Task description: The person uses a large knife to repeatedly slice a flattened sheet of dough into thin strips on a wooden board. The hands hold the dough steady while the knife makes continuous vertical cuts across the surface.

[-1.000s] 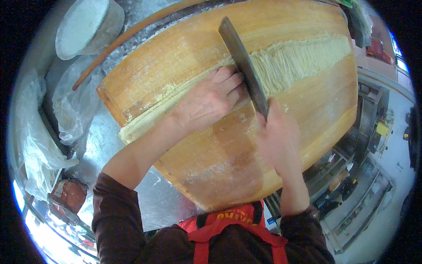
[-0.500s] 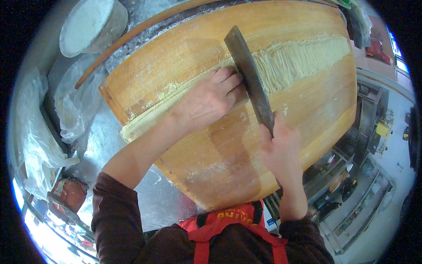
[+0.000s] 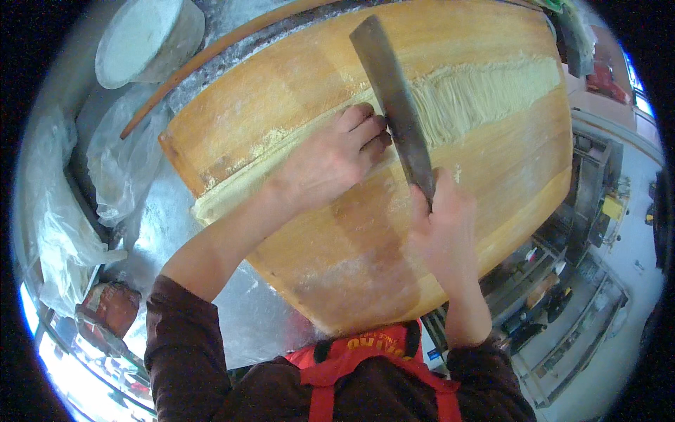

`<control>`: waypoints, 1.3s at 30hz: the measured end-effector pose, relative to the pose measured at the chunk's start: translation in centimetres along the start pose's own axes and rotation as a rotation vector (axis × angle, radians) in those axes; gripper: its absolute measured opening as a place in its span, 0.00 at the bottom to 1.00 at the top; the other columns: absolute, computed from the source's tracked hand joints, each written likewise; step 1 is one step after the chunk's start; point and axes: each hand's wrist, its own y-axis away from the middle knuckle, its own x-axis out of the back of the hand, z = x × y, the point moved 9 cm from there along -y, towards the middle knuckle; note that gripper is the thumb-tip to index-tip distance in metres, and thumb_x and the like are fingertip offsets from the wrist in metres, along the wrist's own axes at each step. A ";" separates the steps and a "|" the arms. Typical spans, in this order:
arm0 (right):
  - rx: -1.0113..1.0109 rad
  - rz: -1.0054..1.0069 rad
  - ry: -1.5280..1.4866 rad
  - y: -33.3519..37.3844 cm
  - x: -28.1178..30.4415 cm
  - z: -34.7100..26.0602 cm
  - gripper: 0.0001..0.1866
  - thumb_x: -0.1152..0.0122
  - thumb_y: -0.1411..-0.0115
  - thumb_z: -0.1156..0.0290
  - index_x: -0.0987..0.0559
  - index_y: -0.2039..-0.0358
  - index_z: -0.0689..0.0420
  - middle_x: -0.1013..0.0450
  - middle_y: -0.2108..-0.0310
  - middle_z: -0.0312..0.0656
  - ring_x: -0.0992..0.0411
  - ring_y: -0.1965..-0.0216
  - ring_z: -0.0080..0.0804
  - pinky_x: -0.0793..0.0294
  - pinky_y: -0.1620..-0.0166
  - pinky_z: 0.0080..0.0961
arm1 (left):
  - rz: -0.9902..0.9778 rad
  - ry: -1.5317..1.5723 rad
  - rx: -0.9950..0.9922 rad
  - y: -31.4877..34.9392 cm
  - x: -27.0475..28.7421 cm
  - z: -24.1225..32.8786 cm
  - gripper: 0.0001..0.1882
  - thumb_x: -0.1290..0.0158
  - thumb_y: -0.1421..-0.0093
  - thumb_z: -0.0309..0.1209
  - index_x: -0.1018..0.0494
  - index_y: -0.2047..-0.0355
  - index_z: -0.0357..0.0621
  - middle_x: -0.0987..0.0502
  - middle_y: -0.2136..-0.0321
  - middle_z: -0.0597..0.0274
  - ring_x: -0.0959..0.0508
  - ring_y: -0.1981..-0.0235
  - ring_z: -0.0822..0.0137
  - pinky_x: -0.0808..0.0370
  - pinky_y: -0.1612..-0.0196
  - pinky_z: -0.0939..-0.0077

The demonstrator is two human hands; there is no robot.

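Far left, crumpled plastic bags (image 3: 91, 190) lie on a metal counter (image 3: 169, 239), with a floured round tub (image 3: 144, 39) above and a long wooden rod (image 3: 211, 60) slanting beside it. A large wooden board (image 3: 337, 281), dusted with flour, fills the middle. A folded strip of dough (image 3: 232, 186) runs across it. The left hand (image 3: 327, 158) lies flat on the dough, fingers pressed together and curled, knuckles touching the side of a cleaver (image 3: 394, 105). The right hand (image 3: 443, 232) is wrapped tight around the cleaver's handle, blade edge down on the dough. Right of the blade lie thin cut noodles (image 3: 485, 95).
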 end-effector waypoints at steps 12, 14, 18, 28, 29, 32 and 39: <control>-0.083 -0.065 0.161 -2.4 -1.6 0.2 0.10 0.44 0.46 0.74 0.35 0.66 0.61 0.29 0.76 0.52 0.27 0.75 0.55 0.30 0.75 0.46 | 0.004 0.050 -0.006 0.1 0.1 0.0 0.17 0.52 0.52 0.29 0.25 0.61 0.36 0.27 0.59 0.56 0.31 0.53 0.60 0.32 0.49 0.72; -0.079 -0.021 0.022 -2.4 -1.9 1.9 0.10 0.44 0.45 0.74 0.35 0.67 0.61 0.30 0.76 0.53 0.28 0.75 0.56 0.31 0.75 0.46 | -0.058 0.023 0.003 0.2 -0.1 0.0 0.17 0.51 0.52 0.29 0.25 0.62 0.36 0.27 0.59 0.56 0.31 0.53 0.60 0.32 0.49 0.72; -0.060 0.007 -0.042 -0.4 -0.4 0.9 0.08 0.44 0.44 0.75 0.34 0.68 0.61 0.30 0.77 0.55 0.29 0.75 0.57 0.32 0.74 0.46 | 0.029 0.013 -0.003 0.5 0.4 0.0 0.17 0.51 0.53 0.29 0.25 0.62 0.36 0.27 0.59 0.56 0.32 0.53 0.60 0.32 0.49 0.73; -0.107 -0.115 0.202 -1.4 -1.5 -0.3 0.10 0.44 0.48 0.76 0.34 0.67 0.62 0.29 0.74 0.54 0.29 0.75 0.55 0.32 0.73 0.47 | 0.013 0.025 -0.020 0.6 0.2 0.0 0.16 0.51 0.52 0.29 0.25 0.62 0.36 0.28 0.60 0.56 0.31 0.54 0.60 0.32 0.50 0.73; -0.109 -0.100 0.185 -2.0 -1.8 -0.1 0.10 0.44 0.48 0.76 0.34 0.67 0.62 0.29 0.75 0.54 0.29 0.75 0.55 0.32 0.73 0.46 | 0.006 0.023 -0.022 0.5 0.2 0.1 0.16 0.51 0.52 0.29 0.25 0.62 0.36 0.28 0.60 0.56 0.31 0.54 0.60 0.32 0.50 0.73; -0.074 -0.003 0.011 -2.4 -2.0 1.7 0.08 0.44 0.44 0.76 0.32 0.65 0.62 0.30 0.79 0.54 0.29 0.76 0.55 0.33 0.75 0.44 | -0.030 -0.004 -0.015 0.6 0.2 0.2 0.16 0.52 0.51 0.29 0.25 0.62 0.36 0.28 0.60 0.56 0.31 0.54 0.60 0.32 0.50 0.73; -0.036 -0.020 0.033 1.0 -0.5 0.1 0.09 0.45 0.44 0.75 0.30 0.63 0.63 0.30 0.81 0.54 0.30 0.76 0.57 0.34 0.73 0.46 | 0.001 0.026 0.003 0.9 0.3 -0.1 0.16 0.52 0.51 0.29 0.25 0.62 0.36 0.28 0.60 0.56 0.31 0.53 0.59 0.31 0.49 0.73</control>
